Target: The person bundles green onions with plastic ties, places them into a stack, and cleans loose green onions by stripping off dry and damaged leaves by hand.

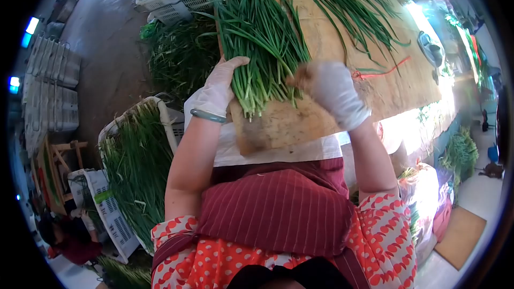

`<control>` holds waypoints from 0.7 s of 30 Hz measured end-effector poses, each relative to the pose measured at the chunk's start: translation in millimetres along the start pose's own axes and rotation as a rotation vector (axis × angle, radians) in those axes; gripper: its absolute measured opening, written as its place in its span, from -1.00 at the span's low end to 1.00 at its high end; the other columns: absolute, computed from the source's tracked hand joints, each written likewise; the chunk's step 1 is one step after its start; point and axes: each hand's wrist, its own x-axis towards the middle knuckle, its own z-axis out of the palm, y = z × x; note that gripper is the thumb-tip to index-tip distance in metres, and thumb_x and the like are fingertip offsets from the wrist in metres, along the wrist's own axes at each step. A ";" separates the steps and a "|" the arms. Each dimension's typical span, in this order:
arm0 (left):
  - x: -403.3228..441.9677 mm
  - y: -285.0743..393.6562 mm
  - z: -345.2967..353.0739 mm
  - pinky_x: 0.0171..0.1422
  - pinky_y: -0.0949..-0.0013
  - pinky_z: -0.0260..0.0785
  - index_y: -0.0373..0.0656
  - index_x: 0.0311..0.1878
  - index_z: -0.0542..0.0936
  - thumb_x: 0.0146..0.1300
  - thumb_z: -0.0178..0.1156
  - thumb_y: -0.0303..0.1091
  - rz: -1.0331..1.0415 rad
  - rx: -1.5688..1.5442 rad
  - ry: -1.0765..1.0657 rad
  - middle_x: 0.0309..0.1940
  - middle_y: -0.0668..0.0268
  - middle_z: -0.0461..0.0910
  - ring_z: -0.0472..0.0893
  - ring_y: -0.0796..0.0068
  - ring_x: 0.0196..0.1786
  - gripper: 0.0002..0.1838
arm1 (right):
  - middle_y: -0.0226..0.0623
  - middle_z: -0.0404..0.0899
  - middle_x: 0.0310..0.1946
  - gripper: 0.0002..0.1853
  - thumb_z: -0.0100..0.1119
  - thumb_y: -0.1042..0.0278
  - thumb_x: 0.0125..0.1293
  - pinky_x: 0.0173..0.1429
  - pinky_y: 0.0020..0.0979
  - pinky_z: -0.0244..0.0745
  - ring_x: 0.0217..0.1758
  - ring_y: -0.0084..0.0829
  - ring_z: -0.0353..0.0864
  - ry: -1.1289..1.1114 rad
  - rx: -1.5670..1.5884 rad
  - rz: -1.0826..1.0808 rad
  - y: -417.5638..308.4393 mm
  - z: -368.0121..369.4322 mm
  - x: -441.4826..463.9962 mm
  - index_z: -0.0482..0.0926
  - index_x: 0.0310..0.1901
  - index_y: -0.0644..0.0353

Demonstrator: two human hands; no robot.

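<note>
At centre, our left hand (224, 80) lays its thumb over green stalks (259, 37), fingers hidden; our right hand's (333, 92) blurred grip we cannot tell. Uneven pressure could splay the stalks.

The leaves (262, 32) are deep green, paling to light green and whitish at the stem ends (254, 99). The tabletop (396, 93) is tan with dark brown blotches near its edge. The gloves (214, 93) are white, the bracelet (209, 115) grey-green. The apron (273, 208) is maroon with thin pale stripes; the shirt (225, 257) has white dots on red-orange, its sleeves (385, 230) red spots on pale grey. The string (393, 68) is red, the baskets (115, 225) white.
</note>
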 end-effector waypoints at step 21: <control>-12.4 -20.0 38.6 0.41 0.32 -0.06 -0.28 0.40 -0.21 -0.23 0.46 -0.36 0.503 1.093 0.306 0.36 -0.16 -0.09 -0.01 0.02 0.40 0.22 | -0.12 0.57 -0.51 -0.68 0.19 0.03 0.10 -0.28 -0.17 0.45 -0.40 -0.11 0.58 0.082 0.102 0.187 -2.2 59.1 -35.6 0.54 -0.38 0.16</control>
